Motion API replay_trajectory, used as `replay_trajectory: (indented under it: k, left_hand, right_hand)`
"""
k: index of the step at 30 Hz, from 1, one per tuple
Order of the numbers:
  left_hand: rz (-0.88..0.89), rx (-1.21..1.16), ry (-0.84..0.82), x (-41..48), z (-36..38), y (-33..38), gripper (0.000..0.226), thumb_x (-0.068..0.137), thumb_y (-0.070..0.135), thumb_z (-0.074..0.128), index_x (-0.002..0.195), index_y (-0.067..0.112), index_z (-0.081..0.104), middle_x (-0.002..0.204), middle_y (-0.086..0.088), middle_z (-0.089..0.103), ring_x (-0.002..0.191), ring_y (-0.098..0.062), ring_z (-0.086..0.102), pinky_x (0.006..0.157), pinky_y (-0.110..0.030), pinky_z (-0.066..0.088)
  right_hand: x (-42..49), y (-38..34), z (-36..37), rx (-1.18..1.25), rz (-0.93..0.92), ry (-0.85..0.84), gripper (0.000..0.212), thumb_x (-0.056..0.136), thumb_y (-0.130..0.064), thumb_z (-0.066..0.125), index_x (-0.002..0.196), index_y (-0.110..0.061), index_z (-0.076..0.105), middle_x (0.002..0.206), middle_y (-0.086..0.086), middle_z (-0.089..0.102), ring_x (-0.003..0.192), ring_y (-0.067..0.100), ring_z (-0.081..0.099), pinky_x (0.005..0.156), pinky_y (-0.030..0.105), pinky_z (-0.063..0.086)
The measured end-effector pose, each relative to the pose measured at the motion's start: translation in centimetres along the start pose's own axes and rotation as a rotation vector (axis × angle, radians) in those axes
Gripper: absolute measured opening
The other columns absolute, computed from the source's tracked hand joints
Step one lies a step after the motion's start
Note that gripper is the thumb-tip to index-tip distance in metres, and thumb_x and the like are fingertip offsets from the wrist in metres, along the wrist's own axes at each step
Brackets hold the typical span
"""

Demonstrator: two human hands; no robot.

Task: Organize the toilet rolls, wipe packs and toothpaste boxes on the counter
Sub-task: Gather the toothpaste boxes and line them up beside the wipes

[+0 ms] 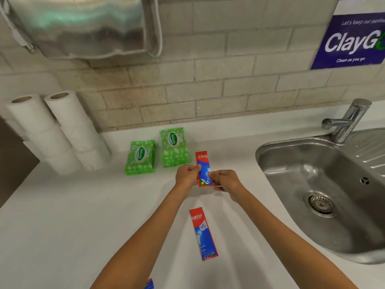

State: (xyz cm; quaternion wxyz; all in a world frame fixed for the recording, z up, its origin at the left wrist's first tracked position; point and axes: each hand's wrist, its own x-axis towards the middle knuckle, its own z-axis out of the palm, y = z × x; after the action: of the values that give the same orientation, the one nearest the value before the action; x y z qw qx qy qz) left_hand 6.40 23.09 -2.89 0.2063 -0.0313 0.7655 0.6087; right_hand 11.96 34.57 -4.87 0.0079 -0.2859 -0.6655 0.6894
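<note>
Head camera: a red and blue toothpaste box (202, 161) lies lengthwise between both hands near the middle of the white counter (62, 215). The left hand (187, 175) pinches its left edge and the right hand (226, 181) pinches its right edge a little lower. Fingers cover part of the print, and it cannot be told whether the box rests on the counter or is held just above it.

A second toothpaste box (203, 233) lies flat nearer the person, between the forearms and touching neither. A red and blue scrap (149, 284) at the bottom edge is cut off — too little shows to name it.

Just beyond the held box stand two green wipe packs (140, 157) (174, 147), side by side with a gap. Each looks stacked, but the count is unclear. At far left, two columns of toilet rolls (79, 130) stand against the tiled wall (208, 90), with more rolls behind them partly hidden.

The curved rim of the steel sink (270, 180) runs close beside the right forearm, with the tap (345, 122) behind it. Bare counter lies left of the arms. A metal dispenser (83, 28) and a blue sign (354, 38) are cropped by the frame.
</note>
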Motion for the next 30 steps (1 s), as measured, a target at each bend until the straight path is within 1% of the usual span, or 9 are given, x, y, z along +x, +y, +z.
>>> replay_trajectory:
  k: [2,5,9,13,15,18,22,25,30]
  left_hand:
    - [0.02,0.097,0.034,0.7,0.3,-0.1,0.014,0.091,0.02,0.055,0.092,0.007,0.061,0.1,-0.014,0.061,0.089,-0.024,0.057,0.094,-0.042,0.048]
    - [0.04,0.171,0.04,1.5,0.1,-0.7,0.028,0.09,0.021,0.057,0.112,0.003,0.056,0.104,-0.007,0.058,0.101,-0.025,0.056,0.098,-0.04,0.046]
    - [0.093,0.218,-0.001,2.5,-0.1,-1.5,0.027,0.09,0.02,0.057,0.113,0.007,0.055,0.094,-0.001,0.054,0.094,-0.019,0.054,0.094,-0.037,0.046]
    - [0.118,0.253,-0.037,3.4,0.1,-1.8,0.033,0.091,0.02,0.057,0.119,0.005,0.054,0.1,-0.005,0.055,0.092,-0.018,0.055,0.09,-0.035,0.048]
    - [0.127,0.258,-0.058,3.6,0.2,-1.7,0.033,0.091,0.021,0.057,0.121,0.006,0.053,0.099,-0.006,0.056,0.09,-0.018,0.055,0.088,-0.034,0.047]
    - [0.135,0.277,-0.073,3.8,0.2,-1.5,0.034,0.091,0.022,0.056,0.122,0.009,0.052,0.098,-0.005,0.055,0.089,-0.018,0.055,0.086,-0.032,0.047]
    - [0.154,0.312,-0.075,3.6,0.4,-1.7,0.033,0.091,0.022,0.056,0.122,0.01,0.052,0.096,-0.003,0.054,0.088,-0.017,0.055,0.08,-0.025,0.043]
    - [0.166,0.345,-0.082,3.3,0.5,-1.9,0.032,0.091,0.022,0.056,0.121,0.011,0.053,0.097,-0.002,0.055,0.089,-0.016,0.056,0.08,-0.024,0.043]
    - [0.187,0.374,-0.095,2.7,0.5,-2.2,0.031,0.092,0.022,0.055,0.121,0.012,0.054,0.099,-0.001,0.056,0.09,-0.015,0.056,0.08,-0.023,0.042]
  right_hand:
    - [1.7,0.0,-0.7,-0.043,0.015,0.051,0.012,0.086,-0.016,0.065,0.09,-0.005,0.063,0.073,0.006,0.064,0.057,0.009,0.058,0.051,0.017,0.044]
    - [4.6,0.3,-1.6,-0.162,0.019,0.143,0.018,0.084,-0.017,0.067,0.091,0.0,0.068,0.08,0.01,0.064,0.056,0.01,0.055,0.05,0.02,0.041]
    - [8.0,0.1,-2.4,-0.326,0.004,0.213,0.022,0.082,-0.018,0.068,0.087,0.003,0.071,0.068,0.007,0.061,0.057,0.014,0.054,0.053,0.024,0.042]
    - [11.1,-0.2,-2.6,-0.433,-0.018,0.246,0.027,0.083,-0.014,0.064,0.082,0.013,0.065,0.085,0.025,0.069,0.072,0.026,0.063,0.047,0.023,0.033]
    - [12.1,-0.3,-2.7,-0.465,-0.026,0.253,0.027,0.083,-0.015,0.064,0.089,0.012,0.067,0.095,0.023,0.071,0.085,0.03,0.068,0.046,0.022,0.034]
    - [12.9,-0.2,-2.8,-0.499,-0.039,0.252,0.023,0.084,-0.021,0.067,0.092,0.001,0.068,0.1,0.016,0.071,0.086,0.022,0.066,0.047,0.021,0.038]
    - [12.4,0.4,-3.3,-0.661,-0.158,0.261,0.034,0.085,-0.028,0.063,0.115,-0.012,0.059,0.116,0.009,0.06,0.103,0.022,0.061,0.066,0.026,0.046]
    - [12.0,1.1,-4.1,-0.962,-0.351,0.126,0.046,0.083,-0.034,0.065,0.125,-0.02,0.054,0.127,0.005,0.051,0.118,0.023,0.049,0.081,0.031,0.047]
    - [12.0,2.1,-4.7,-1.215,-0.464,-0.005,0.05,0.088,-0.042,0.056,0.133,-0.023,0.049,0.144,0.001,0.044,0.133,0.021,0.038,0.106,0.037,0.034]
